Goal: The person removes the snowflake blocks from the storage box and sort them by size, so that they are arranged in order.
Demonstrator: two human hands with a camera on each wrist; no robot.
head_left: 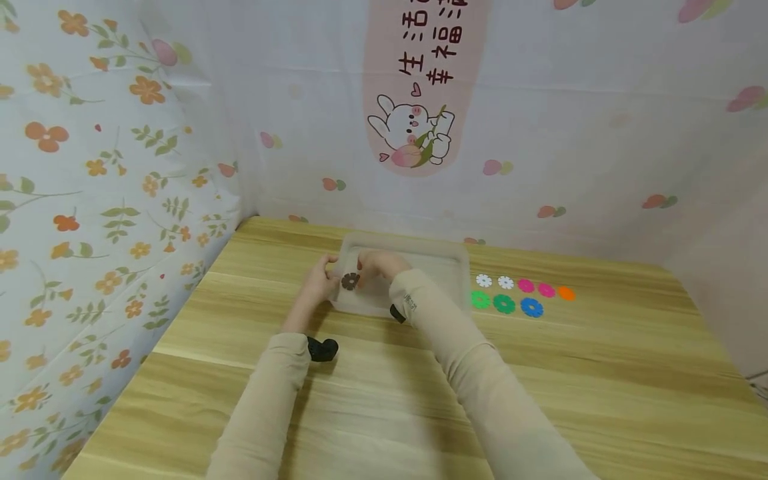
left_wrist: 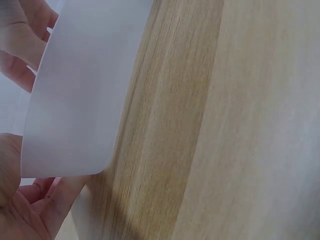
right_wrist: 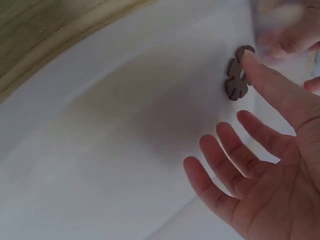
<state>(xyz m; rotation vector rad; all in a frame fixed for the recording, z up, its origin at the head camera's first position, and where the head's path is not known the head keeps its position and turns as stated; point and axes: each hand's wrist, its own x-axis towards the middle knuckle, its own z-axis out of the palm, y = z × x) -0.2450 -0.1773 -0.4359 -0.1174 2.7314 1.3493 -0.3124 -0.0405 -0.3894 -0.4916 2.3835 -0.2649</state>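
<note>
A translucent white plastic bin (head_left: 414, 241) sits on the wooden table near the back. At its left end, my left hand (head_left: 318, 280) holds the corner; the left wrist view has the thumb side at the rim and fingers behind the wall (left_wrist: 85, 95). Reaching down inside the bin is my right hand (head_left: 384, 264). A brown notched, flower-shaped plastic disc (head_left: 349, 281) lies at the bin's left end. In the right wrist view, my right thumb overlaps this disc (right_wrist: 233, 84), while the other fingers (right_wrist: 215, 155) stay spread away from it.
Right of the bin, flat discs lie in two rows: white (head_left: 483, 281), pink (head_left: 525, 285) and orange (head_left: 567, 293) behind, light green (head_left: 480, 299), dark green (head_left: 504, 304) and blue (head_left: 531, 307) in front. Patterned cloth (head_left: 300, 133) hangs behind the table and along its left.
</note>
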